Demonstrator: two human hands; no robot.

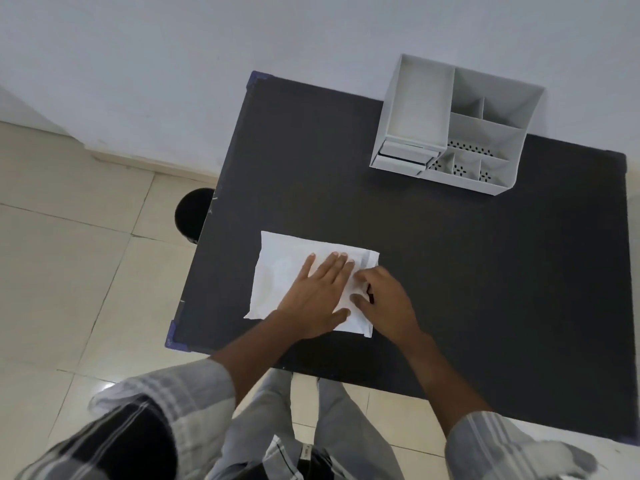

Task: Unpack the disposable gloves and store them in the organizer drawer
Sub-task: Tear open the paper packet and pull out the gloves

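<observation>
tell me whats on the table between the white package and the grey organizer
Nothing: in the head view, the stretch of black table between the white package and the grey organizer is bare. Both hands lie on the package, away from that stretch.

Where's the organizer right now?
In the head view, the grey organizer stands at the black table's far right corner, by the wall, beyond the white package.
</observation>
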